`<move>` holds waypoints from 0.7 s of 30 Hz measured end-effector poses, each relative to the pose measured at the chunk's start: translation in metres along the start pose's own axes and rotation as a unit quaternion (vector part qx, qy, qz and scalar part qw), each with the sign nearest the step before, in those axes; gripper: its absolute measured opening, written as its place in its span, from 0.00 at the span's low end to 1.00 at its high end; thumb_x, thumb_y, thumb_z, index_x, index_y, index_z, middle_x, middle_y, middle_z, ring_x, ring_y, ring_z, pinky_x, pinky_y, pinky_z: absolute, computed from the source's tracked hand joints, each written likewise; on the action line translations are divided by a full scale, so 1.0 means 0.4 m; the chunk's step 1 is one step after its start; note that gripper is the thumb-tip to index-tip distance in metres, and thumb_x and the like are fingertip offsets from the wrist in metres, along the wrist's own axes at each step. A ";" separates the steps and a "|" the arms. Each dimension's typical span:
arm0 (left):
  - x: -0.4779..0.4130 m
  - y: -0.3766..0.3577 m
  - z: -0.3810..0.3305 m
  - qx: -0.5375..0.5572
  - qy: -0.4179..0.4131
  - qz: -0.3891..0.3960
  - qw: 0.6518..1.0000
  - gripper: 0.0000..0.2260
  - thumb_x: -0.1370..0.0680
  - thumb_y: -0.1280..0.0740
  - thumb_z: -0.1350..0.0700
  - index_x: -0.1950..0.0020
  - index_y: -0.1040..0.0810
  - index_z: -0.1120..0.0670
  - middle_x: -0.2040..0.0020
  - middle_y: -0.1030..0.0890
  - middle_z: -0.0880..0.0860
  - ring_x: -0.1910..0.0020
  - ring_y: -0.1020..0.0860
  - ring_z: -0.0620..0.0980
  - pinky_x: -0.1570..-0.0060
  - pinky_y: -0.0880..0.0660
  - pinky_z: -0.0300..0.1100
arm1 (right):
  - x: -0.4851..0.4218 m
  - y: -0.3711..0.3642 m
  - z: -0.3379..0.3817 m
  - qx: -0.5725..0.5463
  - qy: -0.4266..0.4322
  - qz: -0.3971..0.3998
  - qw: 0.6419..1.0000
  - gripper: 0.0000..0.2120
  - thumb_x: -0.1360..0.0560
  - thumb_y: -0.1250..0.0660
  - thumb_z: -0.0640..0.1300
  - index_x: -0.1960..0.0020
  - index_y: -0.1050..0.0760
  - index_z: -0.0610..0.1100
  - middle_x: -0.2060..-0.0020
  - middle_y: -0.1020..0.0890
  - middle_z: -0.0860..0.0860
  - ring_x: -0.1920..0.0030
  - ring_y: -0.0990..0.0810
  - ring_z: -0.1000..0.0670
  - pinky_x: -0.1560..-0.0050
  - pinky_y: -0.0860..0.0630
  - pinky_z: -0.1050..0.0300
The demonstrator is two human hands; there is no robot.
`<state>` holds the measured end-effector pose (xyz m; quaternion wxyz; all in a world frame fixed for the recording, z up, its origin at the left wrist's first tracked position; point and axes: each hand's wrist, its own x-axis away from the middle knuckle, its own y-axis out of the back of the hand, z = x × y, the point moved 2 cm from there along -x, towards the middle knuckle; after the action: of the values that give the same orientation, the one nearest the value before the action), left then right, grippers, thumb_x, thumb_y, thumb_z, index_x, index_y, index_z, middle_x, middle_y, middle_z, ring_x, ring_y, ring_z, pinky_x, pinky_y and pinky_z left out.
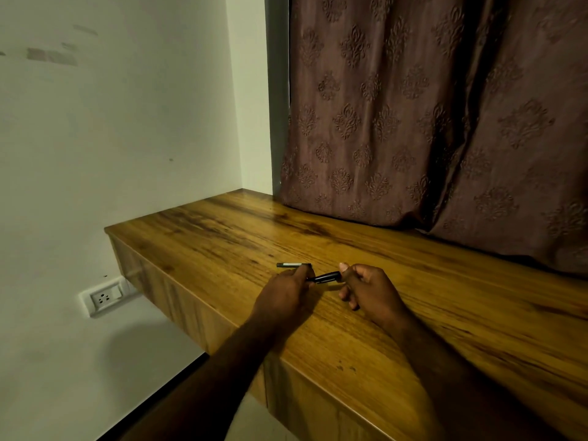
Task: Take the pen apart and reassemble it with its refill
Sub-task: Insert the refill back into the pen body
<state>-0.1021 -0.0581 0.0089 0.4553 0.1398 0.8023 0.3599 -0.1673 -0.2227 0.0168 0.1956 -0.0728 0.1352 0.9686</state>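
Observation:
A short black pen part [324,277] is held between both hands just above the wooden desk [413,297]. My left hand [284,292] pinches its left end and my right hand [369,289] grips its right end between thumb and fingers. A second pen piece [292,265], dark with a pale middle band, lies flat on the desk just beyond my left hand. I cannot make out a refill; it may be hidden by the fingers.
The desk's front edge [222,316] runs diagonally below my forearms. A brown patterned curtain [429,122] hangs down onto the desk's back right. A white wall with a socket [105,297] stands to the left, below desk level.

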 end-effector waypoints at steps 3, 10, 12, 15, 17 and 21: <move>0.003 0.002 -0.001 0.000 0.006 -0.006 1.000 0.14 0.21 0.44 0.43 0.48 0.28 0.51 0.59 0.21 0.52 0.64 0.25 0.48 0.67 0.29 0.43 | 0.004 0.009 0.007 -0.028 0.017 -0.010 0.999 0.05 0.21 0.36 0.42 0.51 0.24 0.40 0.67 0.19 0.43 0.77 0.29 0.53 0.77 0.32 0.63; 0.006 0.016 -0.014 0.001 0.017 0.007 1.000 0.23 0.22 0.51 0.38 0.47 0.27 0.53 0.56 0.20 0.53 0.61 0.24 0.49 0.65 0.29 0.43 | 0.002 0.008 0.004 0.002 0.021 -0.002 1.000 0.08 0.21 0.37 0.41 0.52 0.26 0.36 0.67 0.20 0.42 0.77 0.28 0.53 0.77 0.33 0.63; 0.005 0.016 -0.012 -0.002 0.021 0.010 1.000 0.16 0.22 0.46 0.43 0.46 0.27 0.53 0.55 0.20 0.54 0.60 0.25 0.49 0.64 0.29 0.42 | 0.000 0.004 0.001 0.001 0.014 0.000 1.000 0.12 0.20 0.38 0.44 0.54 0.26 0.35 0.69 0.20 0.42 0.77 0.28 0.52 0.74 0.31 0.60; 0.003 0.012 -0.013 -0.005 0.021 0.005 1.000 0.10 0.21 0.40 0.47 0.46 0.27 0.52 0.56 0.20 0.52 0.61 0.25 0.47 0.64 0.29 0.42 | 0.001 -0.008 0.002 -0.005 0.002 0.007 1.000 0.16 0.20 0.38 0.48 0.54 0.25 0.34 0.69 0.20 0.44 0.76 0.28 0.52 0.71 0.29 0.57; 0.005 0.007 -0.013 -0.006 0.012 -0.003 1.000 0.12 0.22 0.39 0.44 0.47 0.28 0.51 0.57 0.20 0.51 0.62 0.24 0.48 0.66 0.27 0.43 | 0.007 -0.019 0.005 -0.009 0.002 0.018 1.000 0.15 0.21 0.36 0.49 0.53 0.24 0.35 0.67 0.19 0.44 0.75 0.27 0.54 0.70 0.28 0.59; 0.007 0.006 -0.007 0.002 0.015 -0.030 0.999 0.16 0.22 0.42 0.41 0.44 0.28 0.52 0.57 0.18 0.53 0.61 0.21 0.51 0.65 0.25 0.45 | 0.008 -0.006 0.014 -0.048 0.009 -0.019 0.999 0.12 0.22 0.35 0.47 0.55 0.24 0.37 0.64 0.17 0.45 0.74 0.25 0.52 0.75 0.31 0.60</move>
<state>-0.1060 -0.0560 0.0097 0.4538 0.1112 0.8134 0.3466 -0.1696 -0.2178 0.0210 0.2091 -0.0934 0.0887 0.9694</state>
